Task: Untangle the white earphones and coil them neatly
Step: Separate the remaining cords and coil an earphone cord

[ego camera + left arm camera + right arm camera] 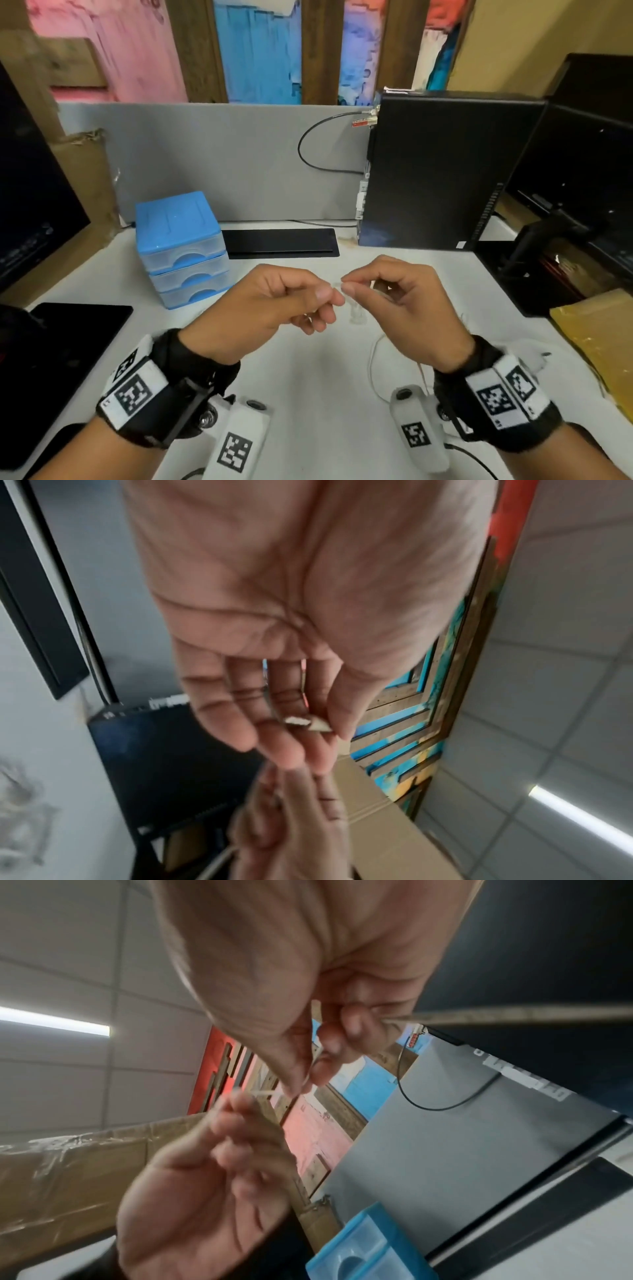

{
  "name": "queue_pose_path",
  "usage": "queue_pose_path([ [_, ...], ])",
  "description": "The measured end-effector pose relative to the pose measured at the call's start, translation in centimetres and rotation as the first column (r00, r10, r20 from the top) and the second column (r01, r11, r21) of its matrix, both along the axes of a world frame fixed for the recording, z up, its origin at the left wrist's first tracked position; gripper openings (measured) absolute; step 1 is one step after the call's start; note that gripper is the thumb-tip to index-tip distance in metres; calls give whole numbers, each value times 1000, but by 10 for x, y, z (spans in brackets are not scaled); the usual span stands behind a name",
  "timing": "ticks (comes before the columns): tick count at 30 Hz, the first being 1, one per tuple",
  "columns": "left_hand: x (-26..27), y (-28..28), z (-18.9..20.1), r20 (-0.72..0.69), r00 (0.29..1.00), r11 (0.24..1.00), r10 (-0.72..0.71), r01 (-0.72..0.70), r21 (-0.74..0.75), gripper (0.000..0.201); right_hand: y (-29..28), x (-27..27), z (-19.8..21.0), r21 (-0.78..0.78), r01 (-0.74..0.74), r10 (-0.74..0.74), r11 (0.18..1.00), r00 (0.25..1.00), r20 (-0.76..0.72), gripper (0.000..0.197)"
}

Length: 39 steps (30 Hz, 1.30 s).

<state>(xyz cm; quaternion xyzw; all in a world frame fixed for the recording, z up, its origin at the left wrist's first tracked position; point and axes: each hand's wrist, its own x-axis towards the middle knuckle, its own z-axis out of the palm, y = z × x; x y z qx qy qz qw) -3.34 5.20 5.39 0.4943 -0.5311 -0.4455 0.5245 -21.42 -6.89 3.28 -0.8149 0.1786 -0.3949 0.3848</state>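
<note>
Both hands hover close together over the white desk (308, 377). My left hand (333, 296) pinches the thin white earphone cable (339, 287) between thumb and fingers, and a small white piece (304, 721) shows at those fingertips. My right hand (348, 283) pinches the same cable just beside it, thumb against forefinger. In the right wrist view a short white stretch of cable (263, 1093) bridges my right hand (301, 1088) and the left hand (226, 1123). More cable hangs blurred below the hands (357, 313) and a loop of it (373, 363) lies on the desk. The earbuds are not clearly seen.
A blue drawer unit (181, 246) stands at the left rear, a flat black slab (281, 241) behind the hands, a black computer tower (445, 171) at the right rear. A dark tablet (68, 342) lies at the left, a yellow envelope (599, 339) at the right.
</note>
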Motion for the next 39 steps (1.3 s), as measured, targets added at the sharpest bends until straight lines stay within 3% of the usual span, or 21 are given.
queue_pose_path([
  [6,-15,-5,8,-243,937,966,249,-259,-10,21,29,13,-21,-216,-26,9,976,997,-77,11],
  [11,-15,-10,5,-368,882,938,294,-340,-66,28,53,15,-18,-272,-102,51,957,981,-186,12],
  [13,-15,-12,0,-314,889,919,333,-381,-104,28,60,12,-9,-256,-150,96,955,972,-212,13],
  [15,-15,-13,-8,-143,903,884,404,-426,-194,25,61,7,6,-234,-179,134,956,972,-195,12],
  [17,-16,-13,-17,49,913,889,404,-379,-257,20,55,0,20,-219,-157,133,963,984,-121,11],
  [19,-19,-11,-21,140,941,936,307,-272,-224,18,41,-4,26,-221,-95,91,971,995,-29,12],
  [23,-21,-3,-11,-64,994,995,93,-96,-40,29,10,-4,19,-156,65,-49,986,993,105,10],
  [25,-24,1,-3,-152,988,998,33,-40,-43,26,3,0,8,-50,68,-61,996,990,127,10],
  [27,-26,3,4,-267,963,993,40,-67,-93,16,5,7,-5,31,26,-28,999,998,53,14],
  [30,-18,-1,6,-384,905,954,184,-258,-152,15,26,15,-18,46,-123,129,991,981,-148,28],
  [33,-3,-7,-5,-196,903,878,383,-422,-227,18,48,11,-4,-34,-295,270,955,908,-321,34],
  [35,0,-10,-13,-35,902,873,429,-425,-240,19,54,4,16,-42,-329,303,943,906,-296,29],
  [37,-5,-10,-17,54,939,924,339,-322,-206,21,50,-4,32,-52,-281,271,958,950,-155,23],
  [39,-12,-7,-15,44,982,975,184,-176,-137,28,34,-9,37,-84,-147,145,986,989,-25,22],
])
